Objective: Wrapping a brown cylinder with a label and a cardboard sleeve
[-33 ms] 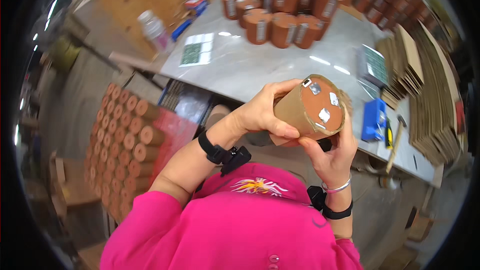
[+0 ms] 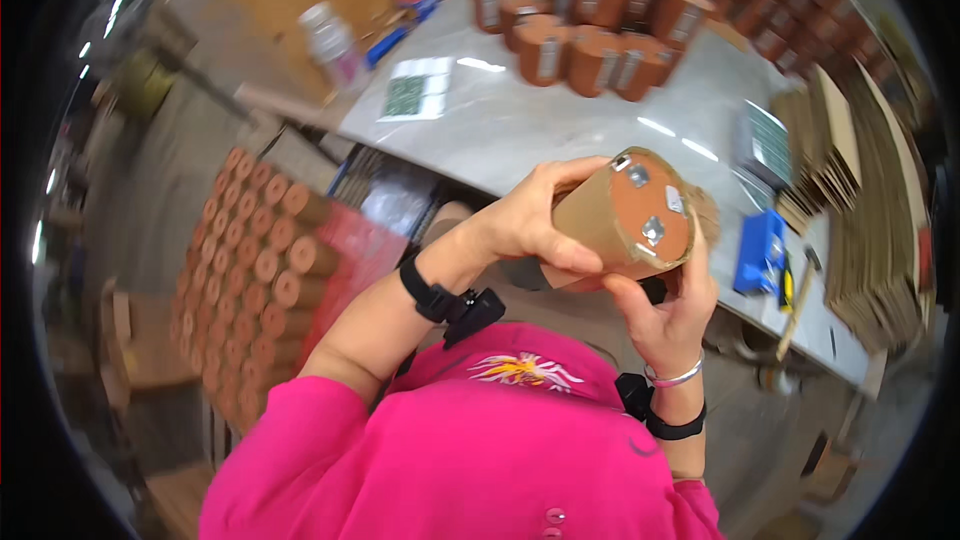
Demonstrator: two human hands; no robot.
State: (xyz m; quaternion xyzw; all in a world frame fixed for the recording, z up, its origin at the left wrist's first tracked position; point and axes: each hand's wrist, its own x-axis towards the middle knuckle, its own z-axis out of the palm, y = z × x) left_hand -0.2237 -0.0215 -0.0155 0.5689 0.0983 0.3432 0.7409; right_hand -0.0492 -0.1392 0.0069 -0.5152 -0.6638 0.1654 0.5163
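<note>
Above my lap and in front of the table edge, I hold a thick reddish-brown cylinder (image 2: 655,202) wrapped round its side in brown paper (image 2: 588,212). Its flat end is tilted up at me and carries several shiny silver patches. My left hand (image 2: 530,212) grips the left side, thumb along the paper. My right hand (image 2: 668,318) closes on the lower right, its thumb pressed near the left thumb where a paper flap sticks out below. More crumpled paper shows at the cylinder's far right. The fingers behind it are partly hidden.
Several similar cylinders (image 2: 595,62) are stacked on the grey table (image 2: 560,135). Label sheets (image 2: 418,90), a blue tool holder (image 2: 760,252), a hammer (image 2: 798,305) and flat cardboard stacks (image 2: 870,250) lie around it. At lower left stands a pile of paper-wrapped rolls (image 2: 245,280).
The view has shifted slightly, so the table and its things appear a little farther right and lower. Both hands keep their hold on the cylinder.
</note>
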